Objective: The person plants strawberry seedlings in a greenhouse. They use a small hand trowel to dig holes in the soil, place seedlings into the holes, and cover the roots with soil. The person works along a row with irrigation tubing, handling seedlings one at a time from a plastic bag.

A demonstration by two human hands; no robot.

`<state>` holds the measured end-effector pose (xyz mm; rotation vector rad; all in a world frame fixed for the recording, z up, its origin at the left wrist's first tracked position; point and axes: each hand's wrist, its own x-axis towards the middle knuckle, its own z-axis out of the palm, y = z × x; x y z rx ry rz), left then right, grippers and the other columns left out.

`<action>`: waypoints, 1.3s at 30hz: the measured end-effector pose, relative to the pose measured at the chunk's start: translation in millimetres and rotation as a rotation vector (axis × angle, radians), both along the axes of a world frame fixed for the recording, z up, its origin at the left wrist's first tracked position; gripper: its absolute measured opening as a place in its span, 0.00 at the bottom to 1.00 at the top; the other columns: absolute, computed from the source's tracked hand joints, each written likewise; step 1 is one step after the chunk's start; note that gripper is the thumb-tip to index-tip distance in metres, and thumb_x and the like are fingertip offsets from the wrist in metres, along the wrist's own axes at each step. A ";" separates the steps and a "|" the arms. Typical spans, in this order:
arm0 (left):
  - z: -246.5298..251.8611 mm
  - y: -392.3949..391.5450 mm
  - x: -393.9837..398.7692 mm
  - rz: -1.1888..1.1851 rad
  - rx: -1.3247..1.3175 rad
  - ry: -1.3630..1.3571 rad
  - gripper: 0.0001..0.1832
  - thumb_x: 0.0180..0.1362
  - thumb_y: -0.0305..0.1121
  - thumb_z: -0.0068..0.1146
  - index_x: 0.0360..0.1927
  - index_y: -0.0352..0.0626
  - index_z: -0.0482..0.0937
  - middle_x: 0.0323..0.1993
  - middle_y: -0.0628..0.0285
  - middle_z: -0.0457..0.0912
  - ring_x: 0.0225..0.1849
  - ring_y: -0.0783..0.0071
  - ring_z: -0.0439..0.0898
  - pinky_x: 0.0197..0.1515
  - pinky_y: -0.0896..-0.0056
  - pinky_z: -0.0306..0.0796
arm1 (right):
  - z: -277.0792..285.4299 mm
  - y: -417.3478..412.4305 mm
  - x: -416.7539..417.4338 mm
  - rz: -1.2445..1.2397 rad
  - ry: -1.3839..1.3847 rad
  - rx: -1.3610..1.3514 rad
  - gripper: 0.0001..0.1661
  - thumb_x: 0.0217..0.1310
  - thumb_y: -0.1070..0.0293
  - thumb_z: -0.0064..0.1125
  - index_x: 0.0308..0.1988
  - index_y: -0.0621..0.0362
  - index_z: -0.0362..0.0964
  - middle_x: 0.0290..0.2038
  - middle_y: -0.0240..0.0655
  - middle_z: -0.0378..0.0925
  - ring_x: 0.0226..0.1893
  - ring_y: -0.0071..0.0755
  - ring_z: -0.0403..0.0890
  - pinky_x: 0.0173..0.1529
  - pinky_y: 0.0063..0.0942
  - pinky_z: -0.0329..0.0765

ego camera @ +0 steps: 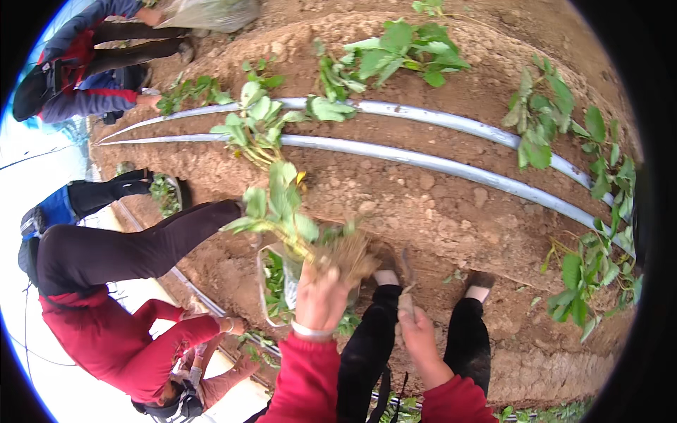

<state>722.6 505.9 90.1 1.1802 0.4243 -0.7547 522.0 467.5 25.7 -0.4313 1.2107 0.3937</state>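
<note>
My left hand (322, 299) is closed around the base of an uprooted leafy seedling (285, 206), which looks like a strawberry plant. Its leaves point away from me, and its brown roots (351, 256) fan out to the right, blurred. In my right hand (420, 336) is the pale handle of a small hand tool with a thin, curved metal blade (407, 264) pointing at the soil. Under my left forearm stands a pale-rimmed container (263, 296) of green plants, partly hidden by the hand and roots.
Two grey drip hoses (391, 153) run along the raised soil bed (412, 190). Leafy plants (407, 50) lie across the bed, with more at right (579, 288). A person in red (106, 338) bends at left. Another person (79, 100) reaches to the bed's far end, near a plastic bag (211, 13).
</note>
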 end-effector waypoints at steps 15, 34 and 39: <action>-43.5 -14.5 -41.3 0.181 0.005 -0.019 0.13 0.55 0.16 0.53 0.44 0.38 0.75 0.43 0.61 0.78 0.46 0.74 0.75 0.52 0.75 0.68 | 45.1 -62.6 -35.2 0.221 -0.238 -0.266 0.17 0.63 0.64 0.55 0.49 0.58 0.70 0.29 0.24 0.72 0.27 0.13 0.70 0.32 0.18 0.69; -32.7 -32.8 -36.8 0.103 -0.063 0.027 0.20 0.47 0.13 0.59 0.45 0.38 0.73 0.39 0.58 0.79 0.50 0.63 0.76 0.51 0.65 0.71 | 49.0 -116.0 87.4 0.043 -0.460 -0.600 0.28 0.49 0.75 0.68 0.51 0.64 0.68 0.52 0.41 0.72 0.52 0.31 0.72 0.57 0.31 0.68; -39.2 -29.0 -33.5 0.022 0.065 0.007 0.21 0.48 0.12 0.57 0.46 0.38 0.72 0.39 0.59 0.78 0.46 0.68 0.76 0.50 0.69 0.70 | 45.6 -114.8 96.7 0.443 -0.415 -0.881 0.25 0.44 0.75 0.69 0.46 0.58 0.74 0.49 0.36 0.73 0.49 0.32 0.73 0.53 0.28 0.70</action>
